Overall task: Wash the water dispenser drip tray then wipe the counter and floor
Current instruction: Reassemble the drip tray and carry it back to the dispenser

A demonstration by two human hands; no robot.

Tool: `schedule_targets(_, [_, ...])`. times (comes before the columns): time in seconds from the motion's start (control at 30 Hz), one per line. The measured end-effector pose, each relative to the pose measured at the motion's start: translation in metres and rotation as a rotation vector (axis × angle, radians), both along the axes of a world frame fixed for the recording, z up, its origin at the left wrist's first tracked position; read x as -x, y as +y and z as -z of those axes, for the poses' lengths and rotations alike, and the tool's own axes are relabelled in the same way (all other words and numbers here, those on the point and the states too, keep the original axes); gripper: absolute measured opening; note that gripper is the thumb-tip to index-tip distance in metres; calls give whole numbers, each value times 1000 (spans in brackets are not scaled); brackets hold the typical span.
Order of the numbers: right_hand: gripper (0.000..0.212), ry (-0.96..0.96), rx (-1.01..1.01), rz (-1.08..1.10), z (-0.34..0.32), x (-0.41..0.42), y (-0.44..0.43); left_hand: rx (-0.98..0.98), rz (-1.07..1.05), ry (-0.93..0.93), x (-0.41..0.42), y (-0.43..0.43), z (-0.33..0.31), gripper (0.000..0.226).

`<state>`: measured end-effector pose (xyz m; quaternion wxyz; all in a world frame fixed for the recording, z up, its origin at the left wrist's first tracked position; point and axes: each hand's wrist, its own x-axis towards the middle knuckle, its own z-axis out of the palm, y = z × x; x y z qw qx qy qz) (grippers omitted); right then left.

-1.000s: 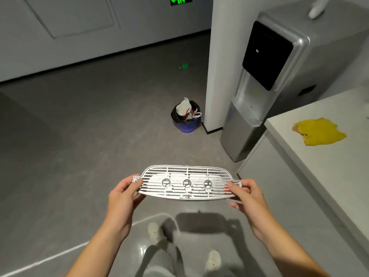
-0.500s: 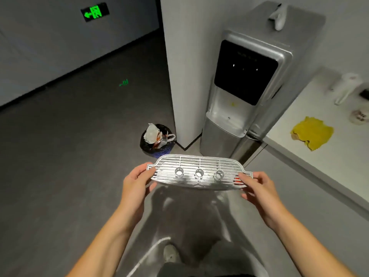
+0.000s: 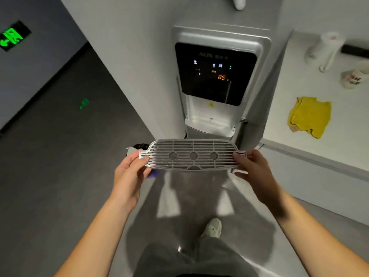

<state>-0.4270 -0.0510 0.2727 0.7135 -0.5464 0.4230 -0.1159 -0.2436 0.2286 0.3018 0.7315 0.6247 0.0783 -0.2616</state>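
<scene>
Where the head view looks down, the drip tray grille (image 3: 192, 154) sits level in the air before the water dispenser (image 3: 217, 82): silver, slotted, three round bosses in a row, tabbed ends. Left hand (image 3: 130, 172) and right hand (image 3: 254, 170) fingers pinch one tab each. Yellow cloth (image 3: 309, 116) lies on the surface (image 3: 339, 136).

One drip tray (image 3: 192, 154), one dispenser (image 3: 217, 80), one yellow cloth (image 3: 309, 116), two hands: left hand (image 3: 129, 176), right hand (image 3: 257, 174).

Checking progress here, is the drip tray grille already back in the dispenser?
No, both hands, left hand and right hand, hold the grille in front of the dispenser.
</scene>
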Motion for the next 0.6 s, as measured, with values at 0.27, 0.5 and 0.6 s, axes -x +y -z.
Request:
schedule_targets(0.27, [24, 55, -41, 204, 35, -50, -31, -52, 137, 77, -91, -75, 44, 31])
schedule_targets(0.5, [23, 159, 17, 373, 99, -93, -44, -130, 353, 154, -169, -130, 126, 38])
schedule_targets(0.6, [23, 178, 37, 435, 138, -114, -48, -172, 397, 128, -194, -149, 160, 26])
